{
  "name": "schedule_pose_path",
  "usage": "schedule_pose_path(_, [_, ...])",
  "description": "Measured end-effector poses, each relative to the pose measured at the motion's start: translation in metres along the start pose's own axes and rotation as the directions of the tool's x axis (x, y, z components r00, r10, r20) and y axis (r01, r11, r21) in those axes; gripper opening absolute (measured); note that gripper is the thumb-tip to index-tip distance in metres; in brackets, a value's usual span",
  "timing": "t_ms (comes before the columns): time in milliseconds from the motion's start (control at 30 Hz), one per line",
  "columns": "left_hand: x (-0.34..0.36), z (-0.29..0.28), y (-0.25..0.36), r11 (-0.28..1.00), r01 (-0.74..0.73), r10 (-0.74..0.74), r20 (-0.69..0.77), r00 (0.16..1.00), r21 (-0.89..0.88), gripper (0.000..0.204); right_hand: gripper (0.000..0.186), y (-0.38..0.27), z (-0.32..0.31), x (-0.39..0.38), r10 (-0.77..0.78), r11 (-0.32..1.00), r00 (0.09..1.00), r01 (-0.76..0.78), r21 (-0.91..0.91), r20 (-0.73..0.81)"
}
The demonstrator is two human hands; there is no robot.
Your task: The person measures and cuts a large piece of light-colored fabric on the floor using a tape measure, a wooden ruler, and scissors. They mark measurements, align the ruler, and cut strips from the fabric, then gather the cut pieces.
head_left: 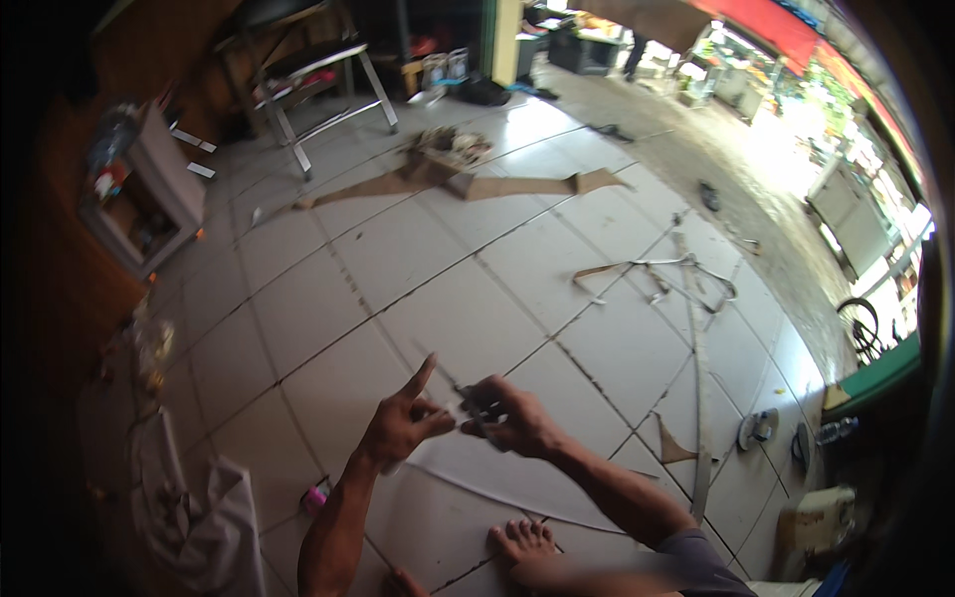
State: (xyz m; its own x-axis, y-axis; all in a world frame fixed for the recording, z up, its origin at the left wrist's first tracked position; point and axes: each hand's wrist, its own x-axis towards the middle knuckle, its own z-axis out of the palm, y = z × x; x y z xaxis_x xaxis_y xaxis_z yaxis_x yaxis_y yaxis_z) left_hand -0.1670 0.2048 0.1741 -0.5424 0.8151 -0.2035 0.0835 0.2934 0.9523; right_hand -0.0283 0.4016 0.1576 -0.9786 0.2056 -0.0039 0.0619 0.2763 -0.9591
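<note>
Pale tiles [328, 289] spread to a bright far-right opening [761, 134]. Near you, your right hand [515, 418] grips a blurred grey object [482, 420] over white sheeting [512, 486] — your left hand [398, 430] has a grip I cannot tell

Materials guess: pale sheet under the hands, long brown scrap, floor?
Pale sheet: fabric or soft vinyl, can't tell; smooth, fairly matte, thin curved edge.
Long brown scrap: perhaps leatherette or card; dull, angular outline.
Floor: likely glazed ceramic tile; bright glare, dark joint grid.
</note>
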Motion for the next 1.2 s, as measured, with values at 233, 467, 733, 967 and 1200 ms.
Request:
schedule_pose_path(233, [-0.003,0.014,0.011,0.899,-0.148,0.173,-0.024,0.985,0.412,0.098,0.04,-0.007,0.0,0.01,-0.054,0.996,0.999,0.054,-0.066,0.007])
schedule_pose_path(467, [-0.005,0.023,0.006,0.903,-0.144,0.164,-0.016,0.986,0.406,0.104,0.03,-0.01,-0.009,0.004,-0.158,0.975,0.986,0.164,-0.151,0.049])
schedule_pose_path(733, [-0.011,0.03,0.017,0.94,-0.126,0.147,-0.044,0.988,0.316,0.101,0.025,-0.024,-0.015,0.004,-0.06,0.983,0.996,0.072,-0.169,0.072])
schedule_pose_path(967, [-0.013,0.002,0.006,0.906,-0.131,0.159,-0.036,0.987,0.402,0.033,0.03,-0.031,-0.032,0.01,0.045,0.971,0.998,-0.035,-0.238,0.034])
schedule_pose_path(1200, [-0.023,-0.025,-0.022,0.994,-0.015,-0.013,-0.264,0.965,-0.105,0.017,0.033,-0.022,-0.055,0.012,0.16,0.98,0.985,-0.166,-0.111,-0.063])
